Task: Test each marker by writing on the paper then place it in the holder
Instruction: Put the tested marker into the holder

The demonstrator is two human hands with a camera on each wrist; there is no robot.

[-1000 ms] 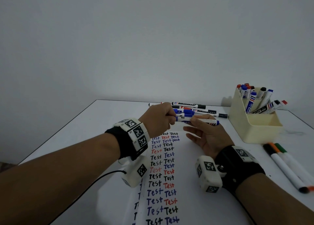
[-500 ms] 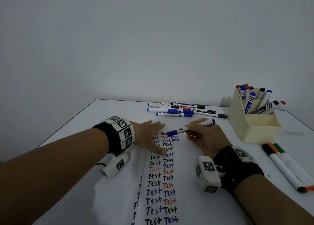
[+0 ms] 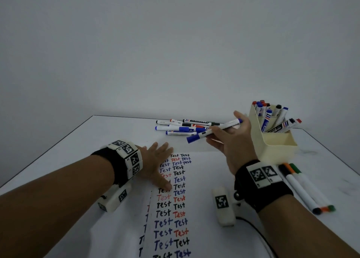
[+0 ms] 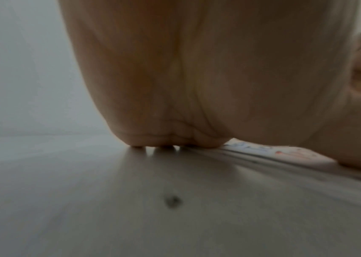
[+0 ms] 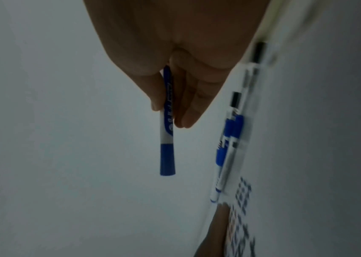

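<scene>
My right hand (image 3: 229,139) holds a capped blue marker (image 3: 214,130) between thumb and fingers, lifted above the table just left of the cream holder (image 3: 272,146). In the right wrist view the same blue marker (image 5: 167,132) pokes out past my fingertips (image 5: 186,120), cap end away from the palm. My left hand (image 3: 155,164) lies flat with spread fingers on the paper (image 3: 204,209), which carries columns of "Test" in black, blue and red. In the left wrist view the palm (image 4: 197,78) presses down at the paper's edge (image 4: 285,153).
Several loose markers (image 3: 185,126) lie at the back of the table behind the paper. The holder has several markers (image 3: 272,115) standing in it. Three markers (image 3: 303,187) with black, orange and green caps lie right of my right wrist. A cable (image 3: 259,236) trails by the right forearm.
My right hand has lifted the blue marker up and to the right, toward the holder. My left hand let go of it earlier and now stays flat on the paper.
</scene>
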